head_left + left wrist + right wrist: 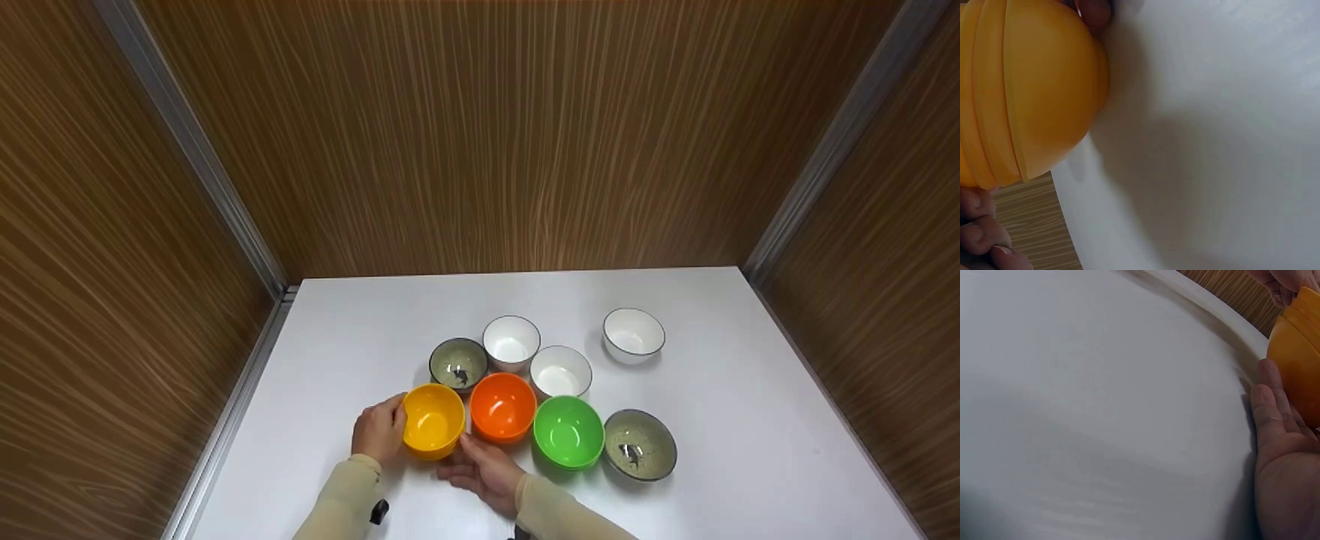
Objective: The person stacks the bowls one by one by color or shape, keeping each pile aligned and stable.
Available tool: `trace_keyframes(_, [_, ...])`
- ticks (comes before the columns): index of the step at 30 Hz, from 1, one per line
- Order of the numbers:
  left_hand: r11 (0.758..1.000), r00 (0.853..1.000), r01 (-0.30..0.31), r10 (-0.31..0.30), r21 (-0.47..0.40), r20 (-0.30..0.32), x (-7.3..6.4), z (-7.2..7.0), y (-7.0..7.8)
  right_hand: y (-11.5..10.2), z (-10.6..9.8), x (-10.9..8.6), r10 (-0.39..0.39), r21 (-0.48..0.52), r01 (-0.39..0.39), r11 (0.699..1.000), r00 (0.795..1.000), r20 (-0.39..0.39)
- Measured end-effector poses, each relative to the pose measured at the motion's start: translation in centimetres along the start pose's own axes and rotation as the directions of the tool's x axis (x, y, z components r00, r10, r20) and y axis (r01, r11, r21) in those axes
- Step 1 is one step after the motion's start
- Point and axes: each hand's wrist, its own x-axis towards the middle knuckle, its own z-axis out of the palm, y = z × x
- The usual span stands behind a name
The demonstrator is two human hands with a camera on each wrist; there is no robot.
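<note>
A stack of nested yellow bowls (433, 421) stands at the near left of the bowl group; in the left wrist view its rims show as ridges on the yellow side (1050, 84). My left hand (379, 430) grips the stack at its left rim, with curled fingers (979, 230) by the rim edge. Low at the right side of the stack, my right hand (486, 472) lies palm up, its thumb near the rim. The right wrist view shows its straight fingers (1268, 410) against the underside of the yellow bowl (1294, 363).
Beside the yellow stack are an orange bowl (503, 407) and a green bowl (568, 433). Behind sit a grey bowl (458, 364) and white bowls (511, 343) (561, 372). Farther right are another white bowl (634, 335) and grey bowl (640, 445). Wood-grain panels (510, 135) enclose the white table (750, 420).
</note>
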Motion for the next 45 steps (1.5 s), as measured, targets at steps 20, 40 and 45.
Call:
trace_keyframes(20, [0.994, 0.977, 0.110, -0.110, 0.013, 0.183, 3.7, -3.0, 0.2, -2.6, -1.8, -4.0, 0.064, -0.152, -0.051, 0.987, 0.995, 0.081])
trace_keyframes(40, [0.988, 0.897, 0.094, -0.139, 0.126, 0.419, 11.2, -2.6, 1.9, -17.6, -11.0, -18.1, -0.410, -0.771, 0.157, 0.618, 0.901, -0.144])
trace_keyframes(45, [0.979, 0.868, 0.046, -0.138, 0.200, 0.477, 11.9, -2.0, 2.6, -18.8, -15.3, -20.2, -0.569, -0.869, -0.129, 0.477, 0.709, -0.418])
